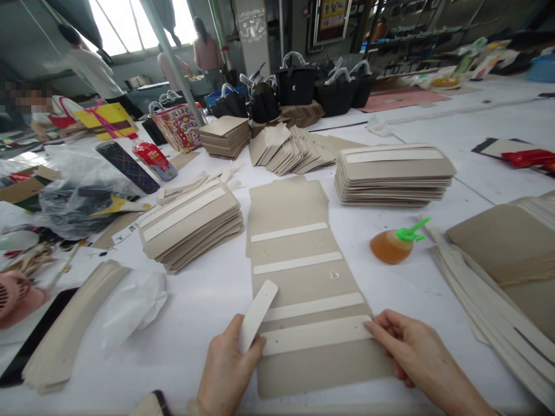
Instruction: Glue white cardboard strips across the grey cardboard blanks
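Observation:
Grey-beige boards [303,283] lie overlapped in a column in front of me, crossed by several pale strips. My left hand [229,361] holds a loose pale strip [259,312] between thumb and fingers, tilted upward, with the thumb near the left end of the nearest crosswise strip [318,335]. At that strip's right end, my right hand [403,344] pinches it with thumb and forefinger against the board. The other fingers of the right hand are curled at the board's right edge.
Stacks of boards stand at left [195,225] and right [390,176]. A bottle of amber liquid [391,247] sits right of the column. Long strips [73,329] lie at left, beside crumpled plastic [136,309]. Black bags [297,84] and other people are farther back.

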A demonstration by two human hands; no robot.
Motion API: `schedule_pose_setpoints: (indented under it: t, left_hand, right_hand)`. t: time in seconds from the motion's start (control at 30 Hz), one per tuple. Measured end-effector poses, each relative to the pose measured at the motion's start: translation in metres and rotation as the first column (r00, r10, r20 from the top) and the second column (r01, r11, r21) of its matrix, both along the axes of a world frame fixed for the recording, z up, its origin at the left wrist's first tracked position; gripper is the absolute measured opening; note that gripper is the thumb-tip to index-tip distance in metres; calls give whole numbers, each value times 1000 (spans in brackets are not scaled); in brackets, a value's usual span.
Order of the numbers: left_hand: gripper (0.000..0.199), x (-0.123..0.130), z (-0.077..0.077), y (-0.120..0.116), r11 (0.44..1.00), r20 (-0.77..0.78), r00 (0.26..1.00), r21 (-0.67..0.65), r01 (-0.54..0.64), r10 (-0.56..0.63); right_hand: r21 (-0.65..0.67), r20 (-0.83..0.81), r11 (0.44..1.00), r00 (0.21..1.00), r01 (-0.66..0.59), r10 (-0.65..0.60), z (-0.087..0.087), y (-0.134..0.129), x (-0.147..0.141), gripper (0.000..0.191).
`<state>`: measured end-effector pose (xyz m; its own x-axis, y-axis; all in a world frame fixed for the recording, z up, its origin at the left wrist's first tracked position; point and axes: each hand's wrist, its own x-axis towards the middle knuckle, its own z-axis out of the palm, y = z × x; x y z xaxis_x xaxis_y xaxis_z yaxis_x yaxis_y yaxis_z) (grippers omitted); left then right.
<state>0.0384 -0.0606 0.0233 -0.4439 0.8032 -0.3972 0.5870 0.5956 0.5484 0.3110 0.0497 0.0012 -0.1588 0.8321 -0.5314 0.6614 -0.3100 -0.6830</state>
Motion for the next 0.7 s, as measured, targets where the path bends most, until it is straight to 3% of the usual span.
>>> schedule_pose_setpoints:
  t: [0.7]
  left_hand:
    - [7, 7, 6, 4, 999, -85, 996, -27, 38, -40]
  right_hand:
    - [59, 20, 996, 998, -62, 61, -1, -1, 0, 32]
